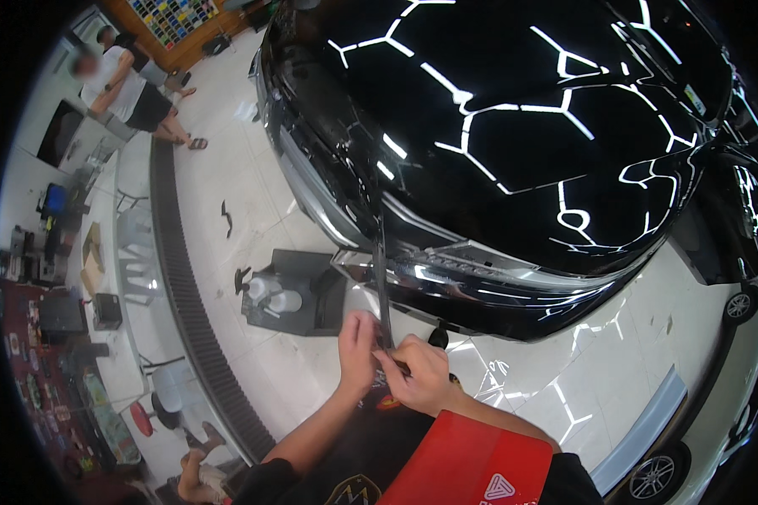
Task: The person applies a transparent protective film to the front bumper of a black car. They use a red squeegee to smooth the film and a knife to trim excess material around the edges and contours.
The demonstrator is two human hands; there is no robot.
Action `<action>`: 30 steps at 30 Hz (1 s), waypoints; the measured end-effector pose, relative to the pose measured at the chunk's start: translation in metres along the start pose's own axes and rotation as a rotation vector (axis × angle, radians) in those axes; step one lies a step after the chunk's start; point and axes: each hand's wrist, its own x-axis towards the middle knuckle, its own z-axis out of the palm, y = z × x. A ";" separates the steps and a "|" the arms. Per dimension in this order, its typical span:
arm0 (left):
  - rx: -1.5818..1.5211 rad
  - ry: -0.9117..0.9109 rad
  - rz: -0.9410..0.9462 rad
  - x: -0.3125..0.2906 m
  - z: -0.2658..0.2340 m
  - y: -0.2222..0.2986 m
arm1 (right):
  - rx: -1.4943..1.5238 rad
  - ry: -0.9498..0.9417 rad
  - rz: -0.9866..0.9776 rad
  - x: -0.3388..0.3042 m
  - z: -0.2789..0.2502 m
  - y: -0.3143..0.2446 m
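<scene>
Head view: both hands hold or flank the near end of a dark strip at the car's front.

The strip (382, 290) looks thin and light, probably springy along its length; its sheen suggests a slippery face, and a sharp bend could crease it, so it is best held close to the near end, with a second light hold further up. That end sits in the right hand (417, 370), thumb and fingers pinching it; the left hand (358, 353) is just beside its left side, fingers drawn together, though I cannot tell whether they grip. From the hands the strip runs away, overlapping the front edge of the car (514, 151); contact there is unclear. Bottles (286, 301) stand toward the tray's (328, 307) near edge.
</scene>
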 end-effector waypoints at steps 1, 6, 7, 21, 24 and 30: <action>-0.017 0.068 -0.038 0.001 0.004 -0.006 | 0.010 -0.011 -0.040 0.003 -0.002 -0.001; -0.815 -0.144 -0.586 0.016 0.011 -0.019 | 0.055 -0.094 -0.097 0.019 -0.012 -0.005; -0.943 -0.233 -0.567 0.021 0.007 -0.033 | 0.066 -0.106 -0.086 0.020 -0.013 -0.006; -1.021 -0.269 -0.232 0.013 0.037 -0.048 | -0.054 -0.240 0.128 0.011 -0.073 -0.004; -0.972 -0.208 -0.267 0.019 0.051 -0.056 | -0.133 -0.221 0.280 0.011 -0.085 0.010; -1.038 -0.269 -0.296 0.021 0.067 -0.063 | 0.241 -0.301 0.805 0.016 -0.121 0.029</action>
